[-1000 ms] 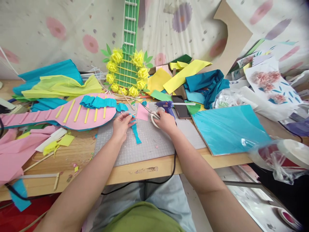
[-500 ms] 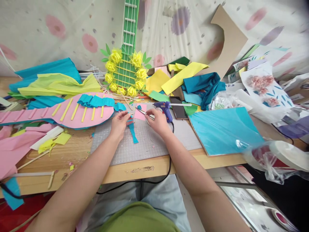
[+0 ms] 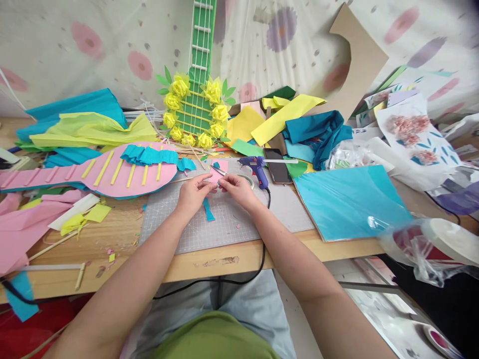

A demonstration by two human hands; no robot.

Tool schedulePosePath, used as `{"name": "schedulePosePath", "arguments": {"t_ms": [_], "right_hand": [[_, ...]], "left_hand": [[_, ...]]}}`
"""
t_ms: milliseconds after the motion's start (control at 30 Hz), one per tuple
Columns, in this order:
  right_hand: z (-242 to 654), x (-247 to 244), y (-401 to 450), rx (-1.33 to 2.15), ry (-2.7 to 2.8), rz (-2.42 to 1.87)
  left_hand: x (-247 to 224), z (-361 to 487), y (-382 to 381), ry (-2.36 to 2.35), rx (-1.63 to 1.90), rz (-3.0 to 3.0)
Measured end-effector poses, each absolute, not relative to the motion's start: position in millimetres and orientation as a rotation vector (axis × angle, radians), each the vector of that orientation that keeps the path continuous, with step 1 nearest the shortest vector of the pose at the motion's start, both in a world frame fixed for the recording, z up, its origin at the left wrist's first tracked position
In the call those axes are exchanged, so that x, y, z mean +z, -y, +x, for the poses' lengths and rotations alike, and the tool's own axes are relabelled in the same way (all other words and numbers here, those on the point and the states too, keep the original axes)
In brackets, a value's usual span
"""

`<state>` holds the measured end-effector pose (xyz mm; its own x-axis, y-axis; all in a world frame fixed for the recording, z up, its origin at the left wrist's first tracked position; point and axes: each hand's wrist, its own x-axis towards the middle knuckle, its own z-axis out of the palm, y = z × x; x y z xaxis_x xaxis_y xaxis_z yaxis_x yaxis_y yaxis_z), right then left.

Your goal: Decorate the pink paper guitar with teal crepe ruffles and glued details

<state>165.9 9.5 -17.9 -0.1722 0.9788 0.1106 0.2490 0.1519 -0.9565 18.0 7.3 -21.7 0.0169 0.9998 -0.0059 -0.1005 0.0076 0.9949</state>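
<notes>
Blue crepe strip, 1 piece: located at the left hand, its tail extending below those fingers over the grey mat. Hands, 2: fingertips nearly meeting above the mat. Left thumb and forefinger pinch the strip. Right hand has thumb and forefinger drawn together at the same spot, a speck of blue showing there; whether it grips the strip too cannot be told.

Just beyond the fingertips: 1 pink paper square with 1 pair of scissors partly visible over it. Beside the right hand: 1 pale ring, partly covered. Farther right of that hand: 1 blue glue gun, 1 dark phone, then 1 large blue sheet.

Left of the left hand: 1 pink instrument-shaped panel bearing 6 yellow sticks and 1 long blue ruffle. Beyond both hands: 1 green instrument-shaped piece, upright, with at least 8 yellow flowers around its lower part and 4 white bars across its neck.
</notes>
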Motion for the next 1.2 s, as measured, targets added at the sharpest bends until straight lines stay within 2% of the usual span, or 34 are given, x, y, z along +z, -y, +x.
{"name": "schedulePosePath", "arguments": {"t_ms": [233, 433, 500, 667, 733, 1033, 1200], "right_hand": [[170.7, -19.6, -14.4, 1.368, 1.278, -1.163], [163.9, -14.0, -8.7, 1.315, 1.527, -1.145], [166.8, -11.1, -7.6, 1.129, 1.698, -1.256], [188.8, -12.1, -12.3, 0.265, 1.871, -1.649], [195.9, -15.1, -15.2, 0.165, 1.94, -1.705], [190.2, -12.6, -13.8, 0.172, 2.063, -1.998], [199.7, -8.5, -13.8, 0.475, 1.828, -1.843]], "left_hand": [[-22.8, 20.8, -5.3, -1.09, 1.315, 1.285], [-24.2, 28.3, -4.5, -1.075, 1.356, 1.179], [-22.3, 27.5, -6.0, -1.031, 1.405, 1.114], [-24.4, 19.4, -12.3, -1.007, 1.418, 1.122], [-28.3, 13.8, -15.3, -1.027, 1.386, 1.199], [-37.7, -10.0, -30.0, -1.144, 1.303, 1.356], [-43.6, -14.2, -35.3, -1.228, 1.296, 1.542]]}}
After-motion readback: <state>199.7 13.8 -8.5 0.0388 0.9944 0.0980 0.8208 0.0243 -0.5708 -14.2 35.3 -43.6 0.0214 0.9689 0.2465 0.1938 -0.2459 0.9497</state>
